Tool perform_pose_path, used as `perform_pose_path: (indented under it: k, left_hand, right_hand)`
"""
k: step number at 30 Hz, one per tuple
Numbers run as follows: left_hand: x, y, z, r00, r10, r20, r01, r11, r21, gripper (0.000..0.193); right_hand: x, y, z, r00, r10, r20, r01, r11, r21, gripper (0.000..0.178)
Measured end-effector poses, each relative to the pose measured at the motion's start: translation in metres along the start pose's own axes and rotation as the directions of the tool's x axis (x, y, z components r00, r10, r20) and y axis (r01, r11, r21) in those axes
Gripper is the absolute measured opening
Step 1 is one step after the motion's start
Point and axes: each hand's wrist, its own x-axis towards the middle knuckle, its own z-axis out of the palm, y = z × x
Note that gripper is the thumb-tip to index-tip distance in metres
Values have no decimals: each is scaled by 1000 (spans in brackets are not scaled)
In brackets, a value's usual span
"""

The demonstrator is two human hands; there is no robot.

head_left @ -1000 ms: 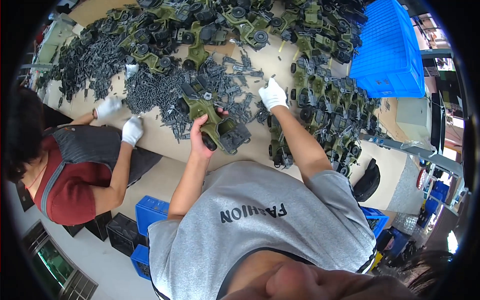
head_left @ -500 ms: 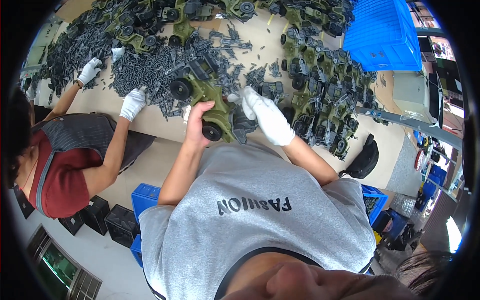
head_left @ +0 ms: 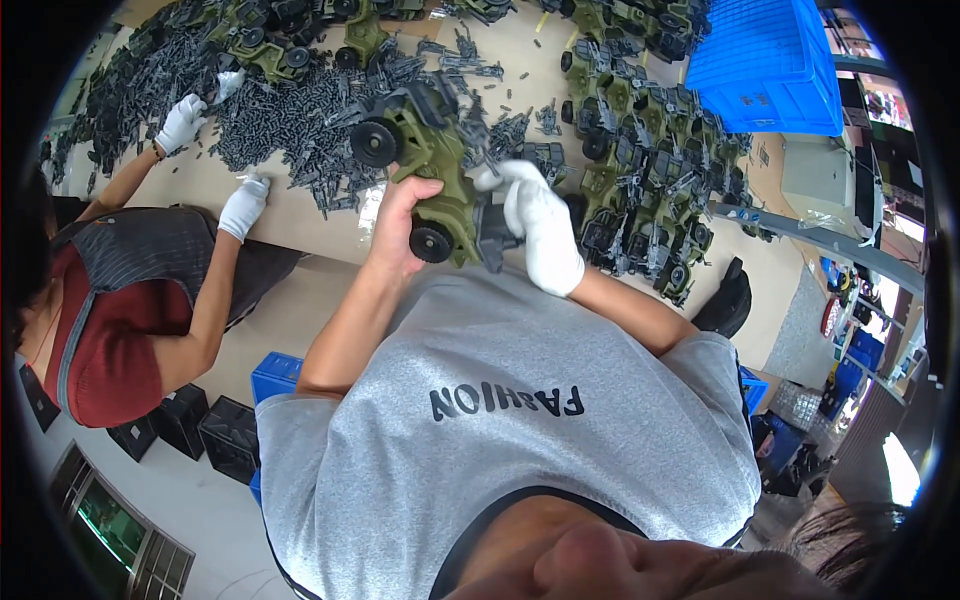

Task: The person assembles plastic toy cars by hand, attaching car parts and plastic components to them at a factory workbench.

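My bare left hand [head_left: 398, 222] is wrapped round an olive-green toy jeep [head_left: 455, 195] with black wheels and dark grey parts. The jeep is held tilted above the table edge, in front of my chest. At its right side is my right hand [head_left: 548, 232] in a white glove, its fingers curled in against the jeep. Whatever lies between those gloved fingers is hidden. Just beyond the jeep, small grey toy parts [head_left: 510, 130] lie loose on the table.
A large heap of small dark grey parts [head_left: 260, 125] covers the table's far left. Rows of green toy jeeps [head_left: 640, 180] fill the right, with a blue crate [head_left: 765, 70] behind them. On the left, a co-worker's gloved hand [head_left: 243, 207] rests near the heap. A black pouch [head_left: 728, 300] lies at right.
My right hand's fingers have curled further in beside the jeep. The jeep shows slightly higher and more to the right. The co-worker's nearer hand has drawn back from the heap.
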Motion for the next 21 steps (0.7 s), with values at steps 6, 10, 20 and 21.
perform_pose_path:
  k: [6,10,20,21]
  left_hand:
    - [-22,10,28,996,85,39,-91,978,186,51]
    - [-39,9,40,998,67,16,-68,967,245,52]
    - [-47,-2,43,995,88,54,-101,932,349,42]
    - [-31,-12,44,993,79,91,-105,934,342,42]
  right_hand:
    - [2,-1,-10,912,401,89,-359,675,645,64]
    - [-8,-12,-1,830,545,117,-472,576,667,68]
    - [-32,37,-18,965,252,66,-260,918,298,68]
    - [-31,45,-20,953,302,-5,-283,898,338,68]
